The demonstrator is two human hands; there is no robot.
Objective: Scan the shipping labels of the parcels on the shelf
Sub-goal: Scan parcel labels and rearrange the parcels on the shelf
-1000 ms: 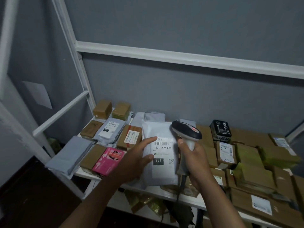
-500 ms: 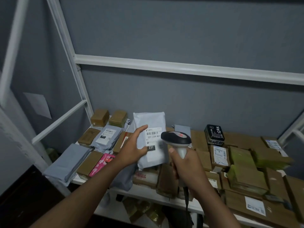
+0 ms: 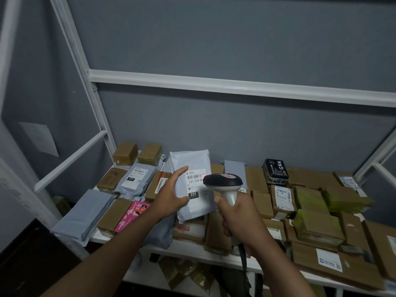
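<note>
My left hand grips a white poly-mailer parcel by its left edge and holds it upright above the shelf. Its shipping label faces me, with a barcode, "231-239-K0" and a black "231" tag. My right hand is closed around the handle of a grey barcode scanner. The scanner's dark head sits right in front of the label's right side and hides part of it. A faint pink glow shows on the label by the barcode.
The white shelf is crowded with brown cardboard parcels, grey mailers, a pink box and a black box. White rack posts and a crossbar frame it. More packages lie on the level below.
The white parcel has been lifted from lying flat on the pile to upright and farther back. The scanner has stayed pointed at its label, and the view has tilted up slightly.
</note>
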